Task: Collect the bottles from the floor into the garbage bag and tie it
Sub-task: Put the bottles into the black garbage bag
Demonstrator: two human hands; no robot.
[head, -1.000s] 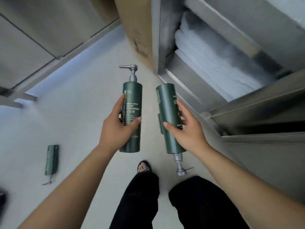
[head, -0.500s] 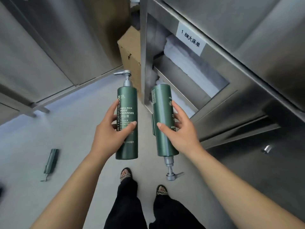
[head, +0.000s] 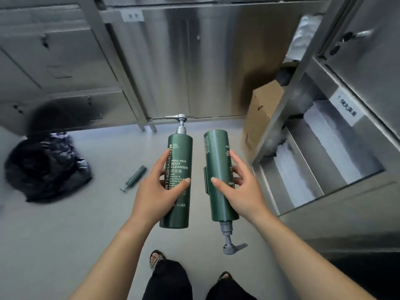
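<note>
We hold a green pump bottle in each hand, side by side above the pale floor [head: 65, 245]. Our left hand [head: 157, 191] is wrapped around the middle of the left bottle [head: 178, 161], thumb across the front over the white lettering and fingers curled behind; this one stands upright with its grey pump at the top, nozzle pointing left. Our right hand [head: 240, 191] grips the right bottle [head: 216, 152] the same way, thumb on the near side and fingers closed round the far side, but this bottle is upside down, its flat base up and its pump hanging below our wrist. The two bottles are close but not touching. A third bottle [head: 135, 178] lies flat on the floor to the left of our left hand, apart from everything else. Farther left sits the black bag [head: 45, 167], crumpled on the floor near the steel cabinets [head: 65, 72]; we cannot tell whether its mouth is open. To the right, open steel shelves [head: 303, 191] hold folded white linen [head: 331, 139], and a cardboard box [head: 262, 113] stands against them. Our feet [head: 156, 259] in sandals show at the bottom edge.
</note>
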